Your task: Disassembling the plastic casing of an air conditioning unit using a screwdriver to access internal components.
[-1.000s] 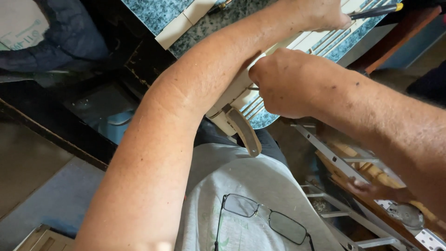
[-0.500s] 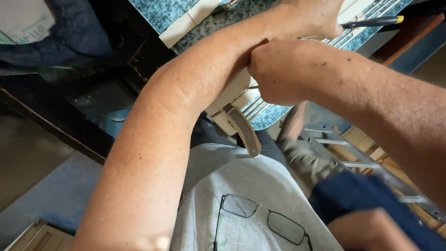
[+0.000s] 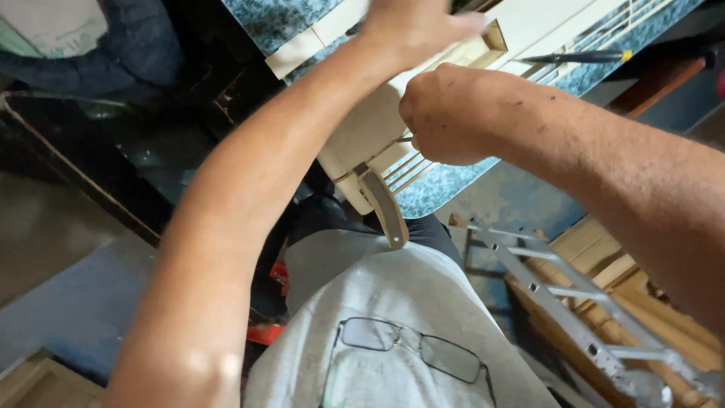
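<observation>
Glasses (image 3: 411, 349) hang off my collar, clear of the work. Right hand (image 3: 445, 113) is fisted on something at the cream plastic cover's (image 3: 370, 128) vents; can't tell what. Left hand (image 3: 408, 30) lies flat, fingers spread, pinning the cover to the counter (image 3: 445, 189). I'd keep that pressure, work slowly. Screwdriver (image 3: 578, 57) lies beyond.

A cream plastic air-conditioner casing (image 3: 377, 125) with slatted vents lies tilted over the speckled counter's edge, its curved flap hanging down.
</observation>
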